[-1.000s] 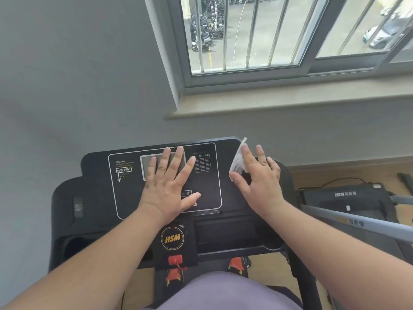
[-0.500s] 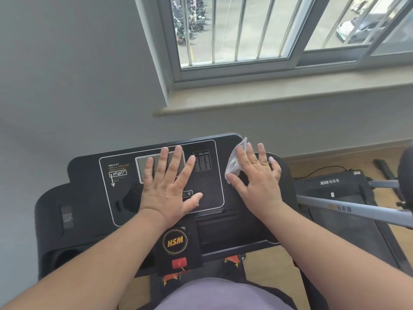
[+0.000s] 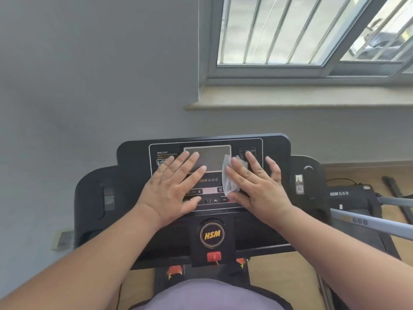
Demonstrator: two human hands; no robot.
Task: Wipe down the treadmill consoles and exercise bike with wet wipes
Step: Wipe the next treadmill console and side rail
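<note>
A black treadmill console [image 3: 277,148] is seen from above, set against a grey wall below a barred window [image 3: 290,36]. The right hand [image 3: 257,186] lies flat with fingers straight and spread, and a white wet wipe [image 3: 229,175] is pressed under it against the control panel, just right of the grey display screen [image 3: 210,157]. A second ago the wipe was held against the console's far right edge; it has since been swept leftward onto the middle of the panel, so the wiping stroke is judged to be under way across the controls. The left hand [image 3: 172,189] is kept flat and open on the panel's left half, fingertips at the screen's near left corner, holding nothing. A second treadmill [image 3: 348,195] is visible on the floor to the right, untouched.
</note>
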